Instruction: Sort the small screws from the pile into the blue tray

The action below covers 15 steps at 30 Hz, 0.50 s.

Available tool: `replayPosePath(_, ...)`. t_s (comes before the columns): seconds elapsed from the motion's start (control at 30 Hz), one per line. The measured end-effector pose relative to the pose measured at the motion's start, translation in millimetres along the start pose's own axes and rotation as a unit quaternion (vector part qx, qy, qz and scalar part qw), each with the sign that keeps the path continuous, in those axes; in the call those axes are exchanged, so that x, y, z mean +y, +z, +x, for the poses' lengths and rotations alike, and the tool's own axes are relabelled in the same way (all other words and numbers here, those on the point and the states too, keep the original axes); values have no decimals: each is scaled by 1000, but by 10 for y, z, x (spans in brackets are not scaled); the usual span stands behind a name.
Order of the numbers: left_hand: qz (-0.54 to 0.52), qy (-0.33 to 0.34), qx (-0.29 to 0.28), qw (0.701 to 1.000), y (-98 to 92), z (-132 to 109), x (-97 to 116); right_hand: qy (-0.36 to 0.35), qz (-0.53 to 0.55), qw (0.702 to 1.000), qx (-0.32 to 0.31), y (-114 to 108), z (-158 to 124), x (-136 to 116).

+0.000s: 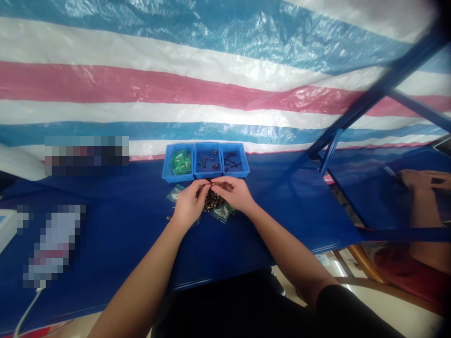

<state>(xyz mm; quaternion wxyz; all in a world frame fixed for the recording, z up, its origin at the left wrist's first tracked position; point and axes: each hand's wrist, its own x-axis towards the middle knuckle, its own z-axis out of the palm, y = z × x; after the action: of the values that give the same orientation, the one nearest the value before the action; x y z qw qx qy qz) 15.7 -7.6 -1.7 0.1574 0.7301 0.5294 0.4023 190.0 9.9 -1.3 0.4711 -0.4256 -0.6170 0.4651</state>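
Observation:
My left hand (190,203) and my right hand (237,194) meet fingertip to fingertip over a pile of small brassy and dark metal parts (213,202) that look like screws. Both are closed in a pinch around something tiny and dark, too small to name. Small clear plastic bags (221,213) lie at the pile's near side, and another clear bag (175,193) is left of it. Just beyond my fingers, three blue bins stand side by side: the left bin (178,178) has green pieces, the middle bin (207,174) small metal parts, the right bin (236,174) dark, thin screw-like parts.
A blue table (282,202) spreads under everything. Blurred-out items sit at the left, one with a white cable (26,310). A blue metal frame (362,105) rises at the right. Beyond it, another person's hands (419,180) are over a blue surface. Striped sheeting (211,89) hangs behind.

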Motion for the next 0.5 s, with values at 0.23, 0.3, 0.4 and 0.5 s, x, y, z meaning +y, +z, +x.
replayPosePath(0.23,-3,-1,-9,1000,-9,-3,7,-16,-34,999,2,-17,-4,-45)
replayPosePath(0.3,-3,-1,-10,1000,-15,-1,21,-16,-36,999,1,-15,-6,-32)
replayPosePath(0.4,-2,-4,-13,1000,-29,1,40,-10,-24,1000,2,-3,-10,-13)
replayPosePath(0.5,-1,-4,-9,1000,-39,1,43,-11,-10,1000,13,5,-7,-1)
